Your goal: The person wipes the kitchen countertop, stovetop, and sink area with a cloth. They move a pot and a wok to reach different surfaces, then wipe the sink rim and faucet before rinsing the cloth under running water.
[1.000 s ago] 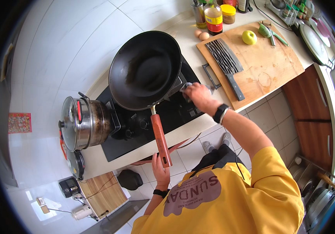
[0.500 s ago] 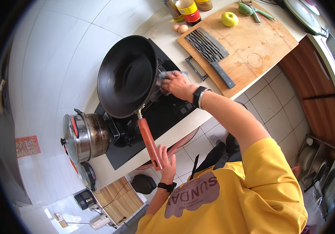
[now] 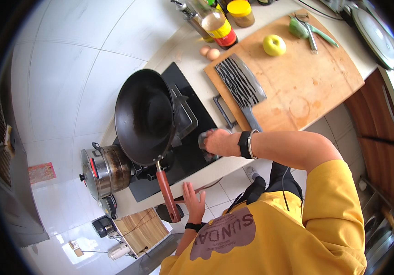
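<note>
My right hand (image 3: 220, 142) is closed on a grey cloth (image 3: 202, 140), pressed on the near right part of the black glass cooktop (image 3: 188, 158). My left hand (image 3: 194, 201) is open, its fingers spread against the counter's front edge, just right of the wok's red-brown wooden handle (image 3: 166, 192) and not gripping it. The black wok (image 3: 143, 114) sits over the cooktop with its handle pointing toward me; its inside looks bare apart from a darker patch. A burner grate (image 3: 185, 120) shows to the right of the wok.
Left stands a stained steel pot (image 3: 117, 169) with a lid. On the right a wooden cutting board (image 3: 293, 82) carries a cleaver (image 3: 240, 85), a yellow-green apple (image 3: 274, 45) and a peeler (image 3: 311, 36). Two eggs (image 3: 212, 54) and a sauce bottle (image 3: 220, 30) are behind it.
My right hand has moved with the cloth from beside the wok toward the cooktop's near right edge. The left hand has come away from the handle's end, fingers more spread. The view has shifted.
</note>
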Action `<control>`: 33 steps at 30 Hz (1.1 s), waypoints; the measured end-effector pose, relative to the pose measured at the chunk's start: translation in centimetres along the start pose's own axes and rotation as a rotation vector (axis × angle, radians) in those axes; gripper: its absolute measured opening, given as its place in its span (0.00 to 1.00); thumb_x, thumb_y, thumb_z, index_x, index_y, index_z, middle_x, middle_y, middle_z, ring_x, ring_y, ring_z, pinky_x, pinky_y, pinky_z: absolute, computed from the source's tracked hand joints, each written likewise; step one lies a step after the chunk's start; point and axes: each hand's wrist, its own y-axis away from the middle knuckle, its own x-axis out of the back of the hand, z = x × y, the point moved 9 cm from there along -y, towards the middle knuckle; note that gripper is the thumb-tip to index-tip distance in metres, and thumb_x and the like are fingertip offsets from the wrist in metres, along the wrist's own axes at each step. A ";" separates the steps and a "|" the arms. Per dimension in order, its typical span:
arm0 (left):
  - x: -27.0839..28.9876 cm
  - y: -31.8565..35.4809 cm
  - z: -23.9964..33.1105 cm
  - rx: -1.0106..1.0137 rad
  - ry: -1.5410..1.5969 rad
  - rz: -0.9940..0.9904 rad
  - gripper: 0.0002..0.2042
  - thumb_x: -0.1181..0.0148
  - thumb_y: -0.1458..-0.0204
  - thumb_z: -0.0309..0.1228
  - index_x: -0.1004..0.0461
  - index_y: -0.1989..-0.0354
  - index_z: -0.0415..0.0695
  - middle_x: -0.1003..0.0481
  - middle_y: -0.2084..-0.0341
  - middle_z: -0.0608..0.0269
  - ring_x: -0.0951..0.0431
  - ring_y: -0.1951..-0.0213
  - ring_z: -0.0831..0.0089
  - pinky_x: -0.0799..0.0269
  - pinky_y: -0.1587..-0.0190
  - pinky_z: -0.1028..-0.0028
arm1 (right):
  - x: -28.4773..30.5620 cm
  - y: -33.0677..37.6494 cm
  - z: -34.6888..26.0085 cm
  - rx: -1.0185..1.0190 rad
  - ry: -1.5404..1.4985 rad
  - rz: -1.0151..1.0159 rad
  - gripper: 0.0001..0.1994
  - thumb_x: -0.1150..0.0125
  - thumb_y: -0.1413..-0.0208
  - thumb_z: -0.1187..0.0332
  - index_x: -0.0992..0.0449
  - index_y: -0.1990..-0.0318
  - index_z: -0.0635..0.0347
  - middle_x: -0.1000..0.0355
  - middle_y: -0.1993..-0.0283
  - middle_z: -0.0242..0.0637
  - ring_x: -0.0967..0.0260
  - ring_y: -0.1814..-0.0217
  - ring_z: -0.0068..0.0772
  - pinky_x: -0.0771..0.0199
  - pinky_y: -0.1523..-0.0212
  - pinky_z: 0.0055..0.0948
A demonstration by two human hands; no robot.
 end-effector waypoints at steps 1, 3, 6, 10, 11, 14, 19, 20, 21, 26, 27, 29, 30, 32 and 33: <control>-0.1 -0.1 0.3 0.008 -0.022 -0.015 0.34 0.41 0.44 0.38 0.46 0.34 0.32 0.48 0.33 0.38 0.50 0.31 0.44 0.53 0.31 0.54 | 0.4 -0.4 0.9 -0.013 0.018 -0.081 0.12 0.35 0.49 0.59 0.16 0.63 0.55 0.21 0.60 0.40 0.23 0.54 0.45 0.22 0.57 0.39; -0.2 -0.2 0.6 0.036 -0.056 -0.056 0.37 0.39 0.46 0.38 0.49 0.32 0.33 0.51 0.31 0.39 0.52 0.30 0.44 0.54 0.30 0.55 | 3.5 -1.1 4.7 -0.047 -0.293 -0.003 0.07 0.37 0.47 0.64 0.18 0.62 0.52 0.22 0.62 0.42 0.23 0.55 0.45 0.22 0.59 0.39; -0.2 0.0 0.7 0.120 -0.104 -0.111 0.40 0.37 0.47 0.36 0.53 0.30 0.35 0.54 0.30 0.41 0.53 0.29 0.46 0.55 0.30 0.56 | 9.3 -4.0 12.5 -0.091 -0.453 0.154 0.12 0.38 0.48 0.70 0.17 0.56 0.45 0.21 0.63 0.41 0.24 0.58 0.44 0.25 0.57 0.38; -0.5 0.1 0.4 0.266 -0.085 -0.177 0.42 0.36 0.49 0.34 0.54 0.29 0.38 0.56 0.28 0.45 0.54 0.29 0.47 0.55 0.30 0.55 | 15.7 -9.8 22.2 -0.248 -0.601 0.425 0.15 0.33 0.48 0.56 0.18 0.60 0.55 0.22 0.63 0.48 0.24 0.58 0.49 0.25 0.58 0.40; -0.5 0.1 0.4 0.286 -0.081 -0.184 0.42 0.37 0.49 0.33 0.55 0.29 0.38 0.56 0.28 0.45 0.54 0.29 0.47 0.55 0.30 0.55 | 16.2 -11.6 23.8 -0.319 -0.648 0.459 0.16 0.35 0.47 0.56 0.19 0.58 0.58 0.23 0.62 0.50 0.24 0.58 0.49 0.25 0.59 0.42; -0.4 0.1 0.6 0.337 -0.073 -0.200 0.42 0.38 0.50 0.31 0.55 0.29 0.38 0.57 0.28 0.44 0.54 0.29 0.46 0.55 0.29 0.56 | 17.0 -15.8 25.2 -0.349 -0.546 0.611 0.15 0.38 0.45 0.58 0.21 0.60 0.63 0.23 0.61 0.52 0.24 0.58 0.52 0.25 0.57 0.45; -0.3 -0.3 1.0 0.416 -0.025 -0.200 0.42 0.38 0.51 0.27 0.56 0.28 0.39 0.58 0.28 0.43 0.54 0.29 0.45 0.53 0.29 0.57 | 14.4 -22.7 25.4 -0.340 -0.414 0.527 0.16 0.42 0.48 0.72 0.28 0.50 0.59 0.27 0.52 0.51 0.30 0.48 0.55 0.28 0.48 0.44; -0.3 -0.4 1.0 0.436 -0.029 -0.205 0.43 0.38 0.52 0.26 0.56 0.28 0.39 0.58 0.28 0.43 0.54 0.29 0.44 0.52 0.30 0.58 | 14.2 -23.6 24.9 -0.294 -0.465 0.597 0.15 0.43 0.48 0.73 0.27 0.50 0.56 0.28 0.48 0.48 0.31 0.45 0.51 0.30 0.44 0.43; -0.3 -0.3 1.1 0.454 -0.024 -0.207 0.43 0.37 0.52 0.26 0.56 0.28 0.39 0.58 0.28 0.43 0.54 0.29 0.44 0.52 0.30 0.58 | 12.9 -24.9 24.0 -0.239 -0.435 0.522 0.16 0.44 0.47 0.72 0.27 0.50 0.55 0.28 0.49 0.47 0.31 0.44 0.50 0.30 0.43 0.43; -0.2 -0.5 1.2 0.502 0.005 -0.190 0.44 0.36 0.53 0.24 0.57 0.28 0.39 0.58 0.28 0.44 0.55 0.29 0.44 0.51 0.30 0.58 | 8.7 -27.1 19.6 0.086 0.075 0.380 0.16 0.47 0.42 0.64 0.25 0.47 0.46 0.28 0.47 0.31 0.36 0.38 0.42 0.41 0.33 0.44; -0.3 -0.5 1.1 0.518 0.017 -0.187 0.44 0.36 0.53 0.24 0.57 0.28 0.39 0.58 0.28 0.44 0.55 0.29 0.44 0.51 0.30 0.58 | 8.2 -27.0 19.5 0.101 0.123 0.363 0.15 0.48 0.41 0.63 0.24 0.47 0.45 0.28 0.47 0.29 0.37 0.37 0.40 0.43 0.32 0.44; -0.4 -0.5 1.1 0.514 0.012 -0.170 0.45 0.36 0.53 0.23 0.57 0.28 0.39 0.57 0.28 0.44 0.55 0.29 0.43 0.51 0.30 0.57 | 8.4 -26.2 19.4 0.144 0.180 0.404 0.16 0.47 0.44 0.65 0.24 0.49 0.43 0.29 0.46 0.25 0.38 0.36 0.37 0.41 0.34 0.42; -0.4 -0.6 1.0 0.514 0.011 -0.163 0.45 0.36 0.53 0.23 0.57 0.28 0.39 0.57 0.28 0.44 0.55 0.29 0.43 0.51 0.30 0.57 | 8.4 -25.9 19.6 0.164 0.173 0.371 0.15 0.48 0.45 0.65 0.24 0.50 0.44 0.30 0.45 0.25 0.39 0.35 0.38 0.40 0.35 0.42; -0.6 -0.3 0.8 0.522 0.022 -0.161 0.44 0.36 0.54 0.23 0.56 0.28 0.39 0.57 0.28 0.44 0.55 0.29 0.43 0.51 0.30 0.56 | 8.4 -24.9 20.1 0.184 0.167 0.285 0.16 0.47 0.48 0.66 0.23 0.52 0.44 0.30 0.45 0.24 0.38 0.35 0.37 0.35 0.39 0.40; -0.5 -0.3 1.0 0.498 0.029 -0.132 0.43 0.37 0.53 0.23 0.55 0.29 0.38 0.57 0.28 0.44 0.55 0.29 0.43 0.51 0.30 0.56 | 8.8 -23.9 20.4 0.184 0.132 0.303 0.16 0.46 0.49 0.69 0.22 0.52 0.44 0.30 0.45 0.24 0.37 0.37 0.35 0.33 0.41 0.39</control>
